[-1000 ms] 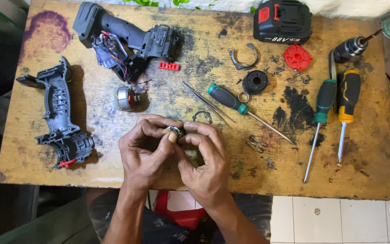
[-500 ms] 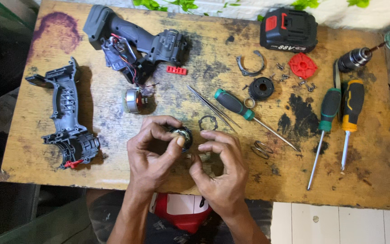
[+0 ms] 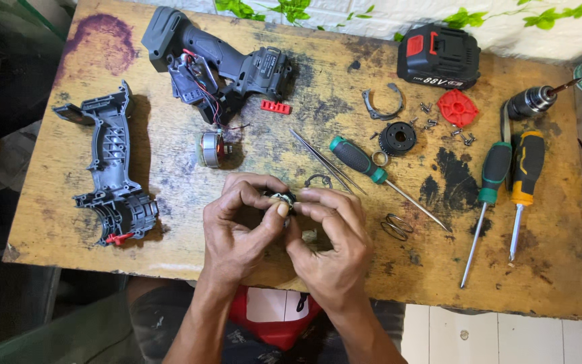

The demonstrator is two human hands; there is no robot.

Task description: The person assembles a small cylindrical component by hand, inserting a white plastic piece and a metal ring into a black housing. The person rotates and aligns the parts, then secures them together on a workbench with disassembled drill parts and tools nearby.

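Right now both hands meet over the near middle of the worn wooden table (image 3: 69, 229), and between them sits a small round metal part (image 3: 281, 199), dark with a shiny rim. The left hand (image 3: 240, 226) curls around it from the left, thumb pressed against its lower edge, fingers arched over the top; the right hand (image 3: 328, 239) pinches it from the other side with fingertips closed in tight. So both hands are narrow, clamped on that one little piece just above the tabletop. Just beyond the fingers lies a thin dark clip ring (image 3: 318, 179), and a pair of tweezers (image 3: 325, 160) runs diagonally beside a green-handled screwdriver (image 3: 358, 160). Further left, a small motor (image 3: 210, 148) rests near the opened drill body (image 3: 217, 64), with the grey housing half (image 3: 112, 168) well apart at the left. Far right, a black battery pack (image 3: 439, 55).
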